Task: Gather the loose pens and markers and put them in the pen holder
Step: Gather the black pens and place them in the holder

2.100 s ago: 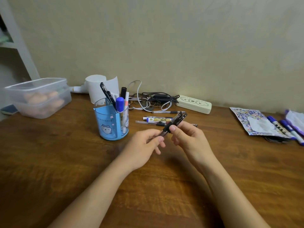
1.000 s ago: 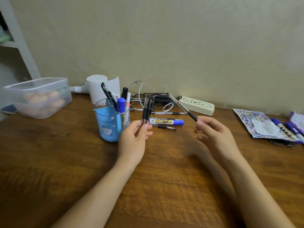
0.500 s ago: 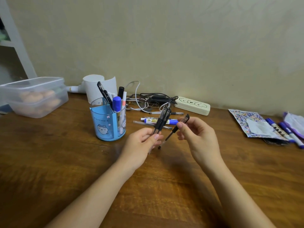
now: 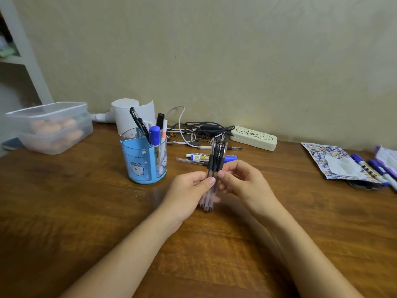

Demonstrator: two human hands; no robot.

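A bundle of black-capped clear pens [image 4: 216, 160] stands upright, its lower ends on the wooden table [image 4: 86, 222]. My left hand [image 4: 189, 190] and my right hand [image 4: 245, 181] both pinch it at mid-height. The blue pen holder [image 4: 142, 164], left of my hands, holds several pens and a blue-capped marker. Behind the bundle lie a blue marker [image 4: 200, 157], a clear pen [image 4: 189, 161] and a thin pen [image 4: 234, 148]. Purple markers [image 4: 371, 172] lie at the far right.
A clear lidded food box [image 4: 49, 127] stands at the far left. Behind the holder are a white roll [image 4: 131, 114], tangled cables [image 4: 199, 130] and a cream case [image 4: 253, 137]. A patterned packet [image 4: 335, 162] lies at the right.
My right hand brought its single pen over to the two in my left hand. All the pens now stand as one upright bundle on the table, held by both hands.
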